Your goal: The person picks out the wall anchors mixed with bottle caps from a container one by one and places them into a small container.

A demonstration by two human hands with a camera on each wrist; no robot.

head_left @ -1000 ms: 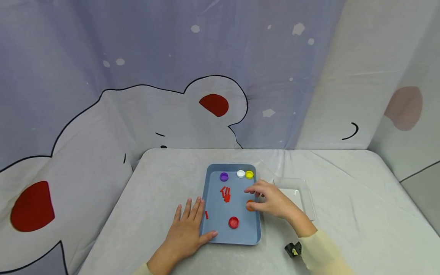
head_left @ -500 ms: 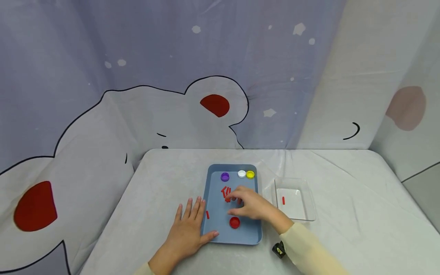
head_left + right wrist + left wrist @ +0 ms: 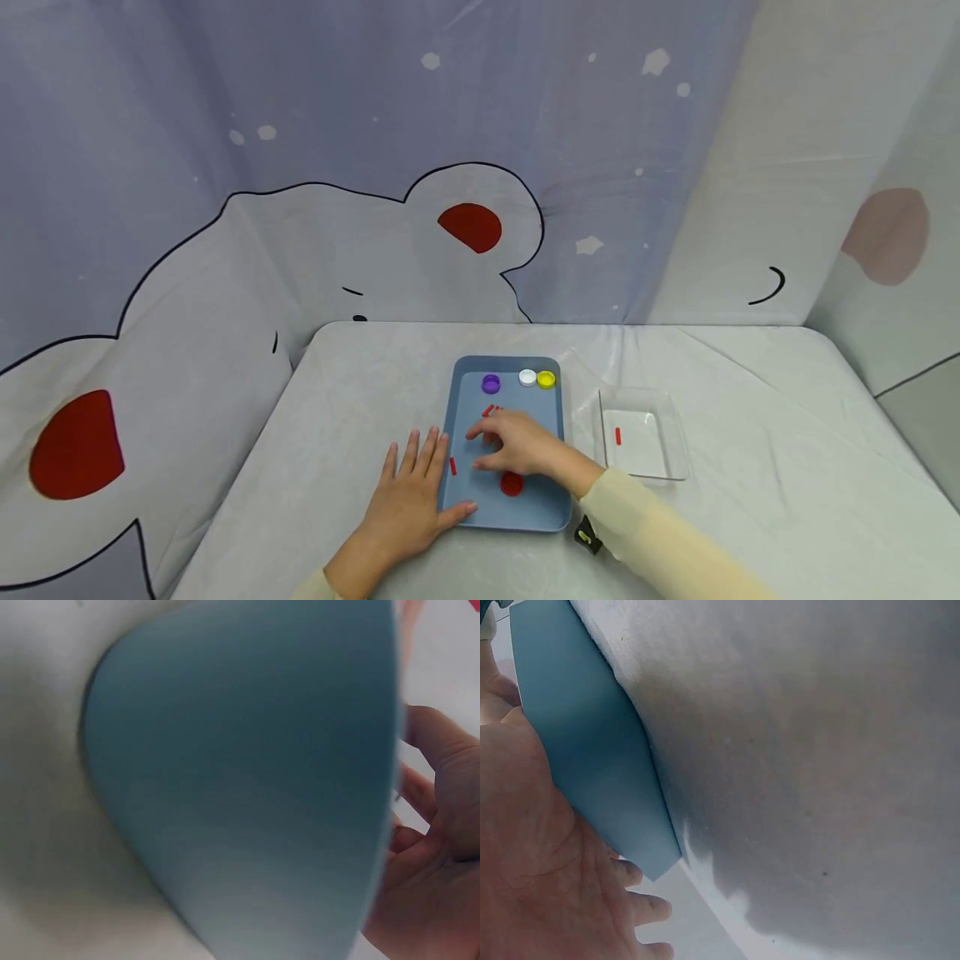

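Observation:
On the left edge of a blue-grey tray (image 3: 465, 525) my left hand (image 3: 405, 508) lies flat, fingers straight, thumb over the rim. Above the tray's middle hovers my right hand (image 3: 517, 446), its thumb and fingers curved and apart; I see nothing between them. A short red stick (image 3: 453, 466) lies just left of its fingertips. Other red sticks (image 3: 489, 410) are mostly hidden behind that hand. Below the palm sits a red round cap (image 3: 512, 483), partly covered. In the right wrist view the tray wall (image 3: 247, 765) hides part of the fingers.
A purple cap (image 3: 491, 384), a white cap (image 3: 527, 378) and a yellow cap (image 3: 546, 380) sit at the tray's far end. Right of the tray stands a clear box (image 3: 678, 442) with one red stick (image 3: 618, 436) inside. A small black object (image 3: 588, 535) lies near the right sleeve.
My right hand has moved left from the tray's right edge across its middle, uncovering the clear box and covering several red sticks. The left hand has stayed in place.

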